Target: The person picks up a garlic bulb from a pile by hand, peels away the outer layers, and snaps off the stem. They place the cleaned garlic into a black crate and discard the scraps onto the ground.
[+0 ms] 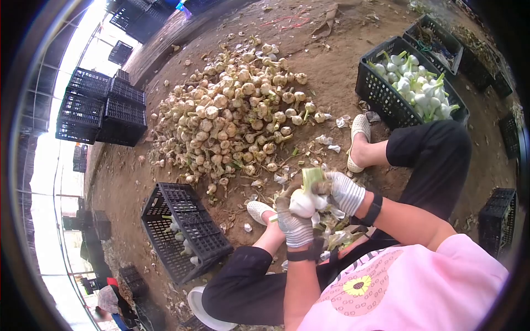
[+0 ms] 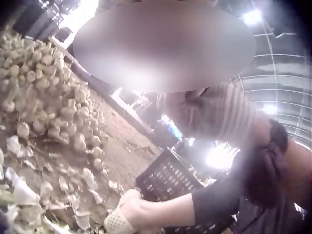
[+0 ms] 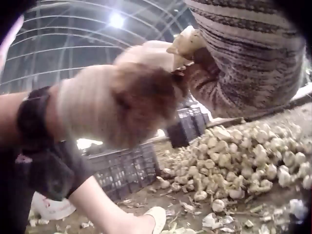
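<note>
In front of the lap, a white garlic bulb (image 1: 302, 204) with a thick green stalk (image 1: 313, 179) is held between both hands. My left hand (image 1: 295, 225), in a striped, soiled glove, grips the bulb from below and the side. My right hand (image 1: 346, 193), gloved the same way, pinches at the stalk side. In the right wrist view the left hand (image 3: 122, 105) is blurred, and a pale stalk end (image 3: 189, 44) shows at the right hand's fingers. The left wrist view shows the right hand (image 2: 214, 112); a blurred oval covers its upper middle.
A large heap of unpeeled garlic (image 1: 232, 110) lies on the dirt floor ahead. A black crate (image 1: 381, 91) of cleaned white bulbs stands at the right. Another crate (image 1: 187, 231), tipped and holding some bulbs, is at the left. Peeled skins (image 1: 339, 240) litter the ground between the feet.
</note>
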The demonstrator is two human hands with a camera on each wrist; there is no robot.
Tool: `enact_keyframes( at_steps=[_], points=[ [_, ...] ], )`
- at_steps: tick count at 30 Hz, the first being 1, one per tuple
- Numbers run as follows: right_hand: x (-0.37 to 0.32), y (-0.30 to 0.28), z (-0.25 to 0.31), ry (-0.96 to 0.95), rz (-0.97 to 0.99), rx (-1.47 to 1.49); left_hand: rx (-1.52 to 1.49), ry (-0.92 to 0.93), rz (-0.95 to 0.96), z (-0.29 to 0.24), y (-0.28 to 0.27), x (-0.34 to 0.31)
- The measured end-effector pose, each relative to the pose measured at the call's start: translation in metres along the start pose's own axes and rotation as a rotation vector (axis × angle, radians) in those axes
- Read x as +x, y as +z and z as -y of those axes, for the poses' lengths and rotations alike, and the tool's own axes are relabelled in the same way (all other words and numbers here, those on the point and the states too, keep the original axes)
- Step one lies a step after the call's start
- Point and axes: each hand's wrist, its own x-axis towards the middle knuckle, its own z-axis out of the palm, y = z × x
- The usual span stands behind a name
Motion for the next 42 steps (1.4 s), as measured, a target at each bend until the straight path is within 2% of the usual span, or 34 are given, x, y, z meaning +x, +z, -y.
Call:
enact_keyframes(
  at_steps=[2, 3, 4, 5, 6, 7, 8, 9, 10, 11, 12, 14, 15, 16, 18, 19, 20, 22, 23, 24, 26, 28, 30, 31, 32, 33, 34, 35, 36, 38, 39, 40, 42],
  points=[
    [0.033, -0.025, -0.004, -0.182, -0.097, 0.172, 0.072, -0.158, 0.126, -0.014, -0.006, -0.004],
    [0.045, -0.043, 0.003, -0.191, -0.109, 0.062, 0.046, -0.248, 0.209, -0.02, -0.015, -0.003],
    [0.057, -0.065, 0.009, -0.196, -0.114, -0.049, 0.046, -0.244, 0.205, -0.026, -0.013, -0.008],
    [0.071, -0.092, 0.003, -0.1, -0.097, -0.389, 0.015, -0.194, 0.195, -0.033, -0.005, -0.014],
    [0.058, -0.081, 0.015, 0.08, -0.105, -0.814, -0.019, -0.146, 0.189, -0.036, 0.001, -0.016],
    [0.039, -0.066, 0.023, -0.128, -0.131, -1.165, 0.118, 0.027, 0.149, -0.031, 0.004, -0.013],
    [0.025, -0.054, 0.022, -0.351, -0.155, -1.514, 0.11, 0.033, 0.158, -0.028, 0.005, -0.01],
    [0.022, -0.05, 0.016, -0.521, 0.03, -1.303, 0.232, 0.127, 0.104, -0.024, 0.004, -0.007],
    [0.019, -0.039, 0.008, -0.178, 0.178, -0.552, 0.357, 0.216, 0.043, -0.019, 0.002, -0.006],
    [0.011, -0.033, 0.008, 0.012, 0.201, -0.449, 0.558, 0.412, 0.231, -0.01, 0.003, -0.006],
    [-0.005, -0.012, 0.016, 0.199, 0.22, -0.337, 0.377, 0.053, 0.177, -0.008, 0.007, -0.013],
    [-0.017, 0.007, 0.021, 0.084, 0.153, -0.417, 0.773, 0.083, 0.25, 0.042, -0.079, 0.013],
    [-0.009, -0.001, 0.016, -0.014, 0.186, -0.416, 0.526, -0.125, 0.18, 0.028, -0.068, 0.014],
    [-0.007, -0.01, 0.014, -0.013, 0.185, -0.414, 0.527, -0.127, 0.179, 0.023, -0.055, 0.01],
    [-0.008, -0.009, 0.018, -0.158, 0.19, -0.57, 1.216, 0.742, 0.153, -0.002, 0.009, -0.011],
    [-0.016, 0.0, 0.021, -0.146, 0.17, -0.553, 1.434, 0.864, 0.088, -0.001, 0.004, -0.005],
    [-0.017, 0.001, 0.02, -0.139, 0.174, -0.559, 1.43, 0.862, 0.077, 0.001, -0.002, -0.001],
    [-0.021, -0.001, 0.018, -0.168, 0.288, -0.745, 0.76, 0.523, -0.038, -0.006, 0.005, 0.004],
    [-0.025, -0.001, 0.02, -0.295, 0.391, -0.827, 0.538, 0.399, -0.132, -0.016, 0.007, 0.006],
    [-0.024, -0.003, 0.017, -0.285, 0.395, -0.822, 0.484, 0.373, -0.133, -0.025, 0.001, 0.008],
    [-0.016, -0.008, 0.013, -0.273, 0.437, -0.597, 0.426, 0.308, -0.182, -0.027, 0.004, 0.005],
    [-0.012, -0.011, 0.016, -0.2, 0.399, -0.588, 0.402, 0.267, -0.186, -0.025, 0.005, 0.001],
    [-0.018, -0.009, 0.019, -0.041, 0.345, -0.44, 0.375, 0.223, -0.196, -0.021, 0.003, -0.002],
    [-0.014, -0.016, 0.006, -0.115, 0.269, -0.543, 0.314, 0.193, -0.175, -0.018, 0.003, -0.002],
    [-0.014, -0.018, 0.007, -0.113, 0.268, -0.55, 0.253, 0.165, -0.152, -0.016, 0.004, -0.001],
    [-0.014, -0.02, 0.008, 0.028, 0.255, -0.508, 0.248, 0.167, -0.153, -0.021, 0.005, 0.001],
    [-0.014, -0.017, 0.011, 0.168, 0.243, -0.464, -0.022, 0.106, -0.104, -0.032, 0.006, 0.003],
    [-0.019, -0.013, 0.017, 0.134, 0.257, -0.434, -0.289, 0.042, -0.055, -0.045, 0.006, 0.005],
    [-0.021, -0.011, 0.018, 0.139, 0.255, -0.434, -0.413, 0.077, -0.01, -0.061, 0.005, 0.005],
    [-0.023, -0.01, 0.022, 0.119, 0.232, -0.239, -0.57, 0.164, -0.025, -0.081, -0.023, 0.011],
    [-0.022, -0.014, 0.019, 0.053, 0.252, -0.226, -0.033, 0.345, -0.162, -0.082, -0.027, 0.006],
    [-0.021, -0.016, 0.021, 0.05, 0.256, -0.228, -0.034, 0.348, -0.159, -0.079, -0.032, 0.002],
    [-0.019, -0.018, 0.021, 0.053, 0.229, -0.191, 1.151, 0.363, 0.026, -0.064, -0.038, -0.001]
  ],
)
